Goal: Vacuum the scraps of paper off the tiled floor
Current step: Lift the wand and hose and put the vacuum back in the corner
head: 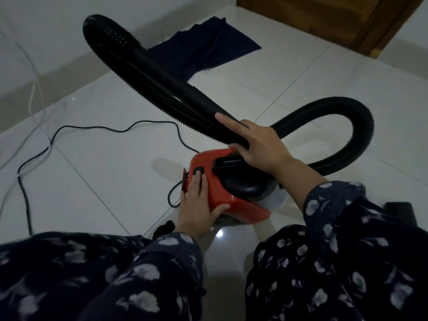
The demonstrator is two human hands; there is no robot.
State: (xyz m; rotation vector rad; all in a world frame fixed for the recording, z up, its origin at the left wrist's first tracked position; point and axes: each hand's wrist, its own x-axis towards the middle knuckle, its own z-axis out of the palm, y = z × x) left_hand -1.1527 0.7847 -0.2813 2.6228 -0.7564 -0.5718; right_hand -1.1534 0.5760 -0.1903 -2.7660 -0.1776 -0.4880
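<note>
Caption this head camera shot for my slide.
Left hand on the red vacuum, right hand holding its black hose.

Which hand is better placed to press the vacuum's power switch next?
Left. The left hand rests on the red vacuum, fingertips beside its black switch; the right hand grips the hose.

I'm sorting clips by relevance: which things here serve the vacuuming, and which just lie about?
Job: red vacuum cleaner; black hose; power cord; left hand at its switch; right hand holding the hose.
Lying about: dark blue cloth; white cable; wooden door.
</note>
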